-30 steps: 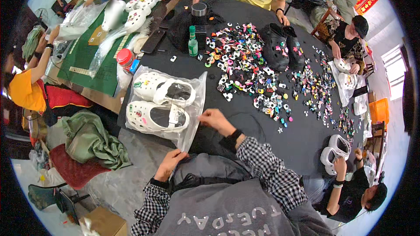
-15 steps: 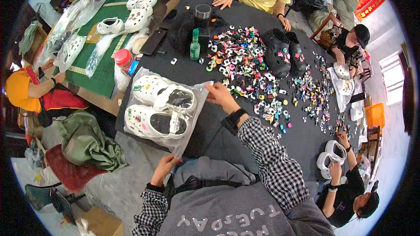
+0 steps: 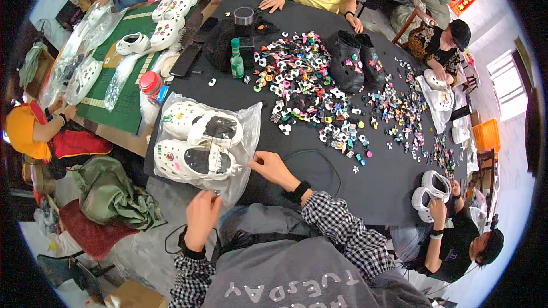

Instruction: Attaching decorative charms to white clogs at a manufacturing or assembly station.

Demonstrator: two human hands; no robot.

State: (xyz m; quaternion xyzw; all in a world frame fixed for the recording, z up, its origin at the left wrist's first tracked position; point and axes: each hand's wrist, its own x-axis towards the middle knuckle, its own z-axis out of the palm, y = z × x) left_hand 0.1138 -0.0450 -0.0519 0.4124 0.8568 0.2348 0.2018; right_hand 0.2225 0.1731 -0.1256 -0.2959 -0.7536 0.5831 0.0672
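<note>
A pair of white clogs with colourful charms lies side by side inside a clear plastic bag at the table's near left edge. My right hand is closed, its fingertips pinching the bag's right edge below the middle. At the bag's lower corner, close to the table edge, is my left hand, with its fingers drawn together on the plastic. Both hands stay outside the bag, and neither touches the clogs.
Heaps of small charms spread over the black table, beside black clogs. A green bottle and a red-lidded jar stand beyond the bag. Other people sit around; one at right holds white clogs.
My right hand has slid from the bag's upper right corner down along its edge toward me. My left hand has turned and risen slightly at the lower corner. The view has shifted a little.
</note>
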